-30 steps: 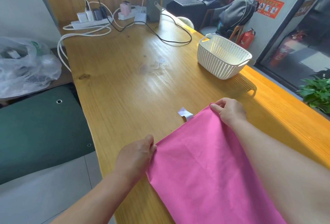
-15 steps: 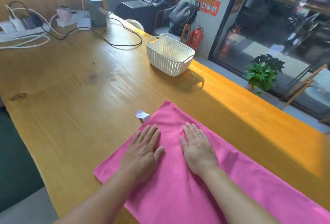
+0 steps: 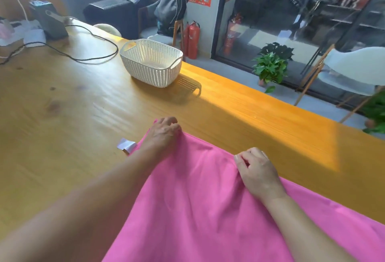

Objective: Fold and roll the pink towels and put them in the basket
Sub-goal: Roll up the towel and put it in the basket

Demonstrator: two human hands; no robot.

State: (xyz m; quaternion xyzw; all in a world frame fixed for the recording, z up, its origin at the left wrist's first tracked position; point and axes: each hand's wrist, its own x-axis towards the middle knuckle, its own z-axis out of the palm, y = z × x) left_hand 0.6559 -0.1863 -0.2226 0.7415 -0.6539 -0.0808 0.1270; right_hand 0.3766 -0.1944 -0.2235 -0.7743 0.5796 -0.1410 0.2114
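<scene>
A pink towel [image 3: 200,203] lies spread over the near part of the wooden table [image 3: 68,115]. My left hand [image 3: 164,131] grips its far corner with curled fingers. My right hand [image 3: 256,170] pinches the far edge further right, and the cloth bunches slightly under it. The white lattice basket [image 3: 152,61] stands beyond the towel near the table's right edge, with no towel visible inside it.
A small white paper scrap [image 3: 126,145] lies by the towel's left edge. A black cable [image 3: 100,57], a grey device [image 3: 50,19] and chargers sit at the far left. Right of the table are fire extinguishers [image 3: 192,39], potted plants [image 3: 270,65] and a chair [image 3: 352,67].
Both hands were flat on the towel half a second ago; now they have moved to its far edge and curled onto it. The view has turned further right.
</scene>
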